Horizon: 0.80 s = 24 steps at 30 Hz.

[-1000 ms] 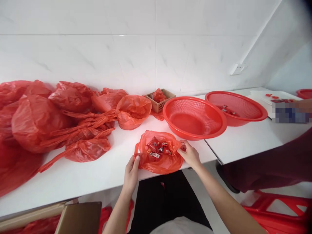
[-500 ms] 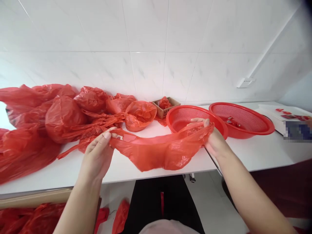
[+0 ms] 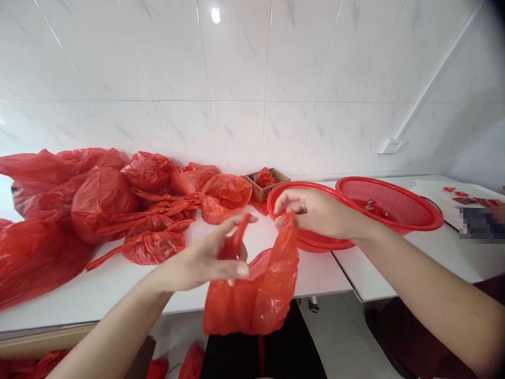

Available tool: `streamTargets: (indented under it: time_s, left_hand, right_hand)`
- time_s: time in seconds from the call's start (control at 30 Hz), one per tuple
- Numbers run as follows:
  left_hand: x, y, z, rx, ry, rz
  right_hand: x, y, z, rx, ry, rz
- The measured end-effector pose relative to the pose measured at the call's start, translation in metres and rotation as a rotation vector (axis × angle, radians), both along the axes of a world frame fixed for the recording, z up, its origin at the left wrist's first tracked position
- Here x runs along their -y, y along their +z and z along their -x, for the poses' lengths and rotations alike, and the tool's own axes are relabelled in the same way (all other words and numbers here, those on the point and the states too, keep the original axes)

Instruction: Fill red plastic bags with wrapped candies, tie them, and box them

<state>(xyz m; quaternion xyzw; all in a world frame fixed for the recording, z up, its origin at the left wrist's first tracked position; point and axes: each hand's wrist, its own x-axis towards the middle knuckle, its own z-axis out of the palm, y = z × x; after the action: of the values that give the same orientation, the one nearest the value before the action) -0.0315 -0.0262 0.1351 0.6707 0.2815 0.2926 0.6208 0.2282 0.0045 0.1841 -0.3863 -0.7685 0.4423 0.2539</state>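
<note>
A thin red plastic bag (image 3: 256, 302) hangs between my hands, in front of the table's near edge. Its lower part sags and bulges slightly; what it contains, if anything, I cannot make out. My left hand (image 3: 205, 260) has its fingers curled round the left handle strip, with the thumb held away from them. My right hand (image 3: 311, 210) pinches the right handle between thumb and fingers, over the near side of a red plastic basket (image 3: 319, 245). Both handles are raised above the bag's mouth.
Several filled red bags (image 3: 102, 205) crowd the table's left side. Behind lie an open red bag (image 3: 224, 192) and a small cardboard box (image 3: 260, 192). A second red basket (image 3: 410, 221) holds small packets. Below left stands a large carton (image 3: 79, 337) of red plastic.
My hands have come closer together, the left moving right and the right moving left. The bag, stretched wide before, now hangs lower and folded between them.
</note>
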Motion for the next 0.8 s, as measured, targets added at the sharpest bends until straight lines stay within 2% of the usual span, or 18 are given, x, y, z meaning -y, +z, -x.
streamTargets:
  time_s: [0.07,0.17,0.23,0.3,0.37,0.5,0.63,0.7,0.8]
  left_hand:
    - [-0.003,0.001,-0.018,-0.165,-0.082,-0.007]
    - [-0.014,0.000,-0.038,-0.214,-0.061,-0.091]
    - [-0.023,-0.003,-0.041,-0.170,0.049,-0.056]
    - [-0.032,-0.007,-0.038,-0.070,0.202,0.074]
    - [-0.040,-0.011,-0.035,0.028,0.285,0.213]
    - [-0.050,-0.021,-0.037,0.076,0.275,0.290]
    - [-0.056,-0.024,-0.042,0.161,0.264,0.277]
    - [-0.058,-0.021,-0.039,0.207,0.255,0.252]
    - [-0.058,-0.014,-0.029,0.129,0.202,0.149]
  right_hand:
    - [0.002,0.000,0.023,-0.001,0.097,0.034]
    - [0.004,-0.003,0.047,-0.071,0.172,0.018]
    - [0.001,-0.008,0.050,-0.160,0.105,-0.075]
    - [-0.008,-0.017,0.046,-0.212,-0.009,-0.195]
    - [-0.018,-0.030,0.039,-0.196,-0.060,-0.239]
    - [-0.031,-0.052,0.033,-0.183,-0.067,-0.227]
    - [-0.014,-0.053,0.040,-0.243,-0.276,-0.463]
    - [0.002,-0.051,0.045,-0.196,-0.214,-0.640]
    - [0.017,-0.053,0.050,-0.125,-0.001,-0.859]
